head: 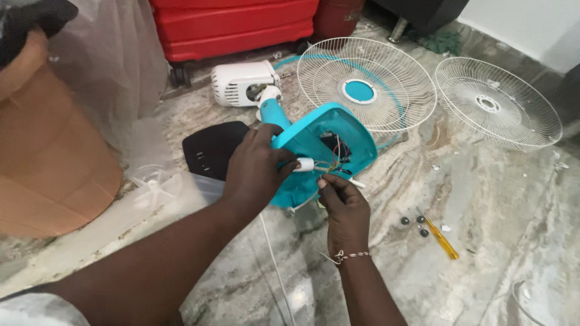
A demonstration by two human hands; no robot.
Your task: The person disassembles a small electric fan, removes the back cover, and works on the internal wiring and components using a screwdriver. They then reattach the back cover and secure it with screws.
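At frame centre, the left hand grips the turquoise plastic fan base; the right hand pinches its thin coloured wires.

red suitcase, yellow screwdriver, black panel

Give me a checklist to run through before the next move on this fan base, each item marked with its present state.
1. Base steadied: left hand grips the turquoise base at its rim. Ok.
2. Wires reachable: right hand pinches the wires at the open underside. Ok.
3. Wire joints sound: too small to judge. Cannot tell.
4. Screwdriver within reach: yellow screwdriver lies on the floor right of the right hand. Ok.
5. Loose parts together: three small dark pieces sit by the screwdriver's tip. Ok.
6. Power off: the plug is not in view. Cannot tell.
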